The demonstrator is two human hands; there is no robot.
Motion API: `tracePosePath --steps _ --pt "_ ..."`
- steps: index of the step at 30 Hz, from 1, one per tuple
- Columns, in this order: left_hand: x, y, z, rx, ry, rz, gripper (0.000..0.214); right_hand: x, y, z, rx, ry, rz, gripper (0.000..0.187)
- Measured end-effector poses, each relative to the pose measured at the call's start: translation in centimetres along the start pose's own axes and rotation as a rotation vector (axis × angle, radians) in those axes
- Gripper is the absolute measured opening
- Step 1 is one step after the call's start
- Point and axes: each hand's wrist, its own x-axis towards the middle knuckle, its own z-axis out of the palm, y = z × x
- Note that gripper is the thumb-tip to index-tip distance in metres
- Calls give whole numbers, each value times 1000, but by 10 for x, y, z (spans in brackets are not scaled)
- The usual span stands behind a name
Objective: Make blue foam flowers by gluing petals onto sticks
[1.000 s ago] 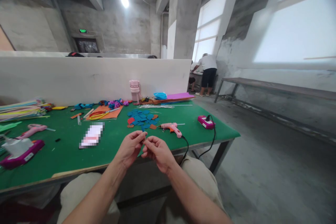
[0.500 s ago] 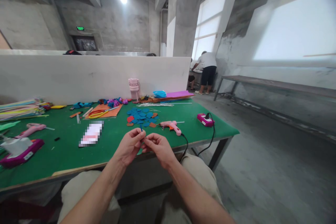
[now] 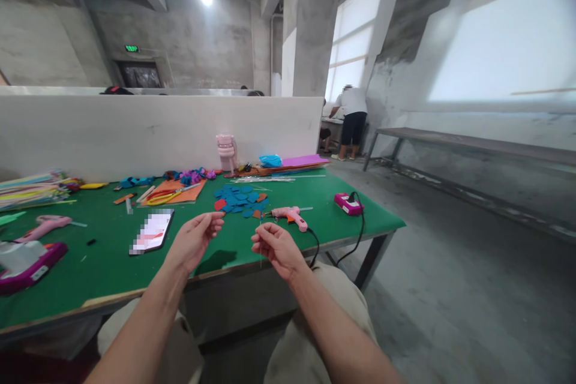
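Observation:
My right hand [image 3: 278, 247] pinches a thin, pale wire-like stem [image 3: 261, 263] between thumb and fingers, above the table's front edge. A small dark blue piece [image 3: 261, 216] shows at the stem's upper end. My left hand [image 3: 195, 239] is apart from it on the left, its fingers loosely curled and slightly spread, with nothing visible in them. Just beyond both hands lies a loose pile of blue cut pieces [image 3: 238, 198], with a red piece [image 3: 220, 204] and some brown ones among them. A pink glue gun [image 3: 291, 216] rests right behind my right hand.
A phone [image 3: 153, 231] lies left of my left hand. Yellow-handled scissors [image 3: 162, 197] rest on orange sheets [image 3: 191, 195]. A magenta power strip [image 3: 348, 204] and black cord sit at right. Another glue gun [image 3: 47, 225] is at left. A pink bottle [image 3: 226, 153] stands by the white partition [image 3: 157, 126].
My hands were together around the stem with the blue piece. Now my left hand has let go and moved left, while my right hand keeps the stem. The view has shifted slightly.

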Motion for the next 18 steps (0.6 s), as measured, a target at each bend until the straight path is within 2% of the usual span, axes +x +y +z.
tracePosePath --steps 4,7,10,18 --pt "-3 -3 8 54 12 -10 27 2 0 -3 -153 58 -82 26" --pt "-9 -4 15 142 -9 38 24 2 1 -2 -254 84 -129 26" --pt "-11 -7 19 184 -24 75 21 1 3 1 -317 72 -158 25" --pt "-13 -13 27 178 -66 57 19 0 9 7 -378 21 -203 23"
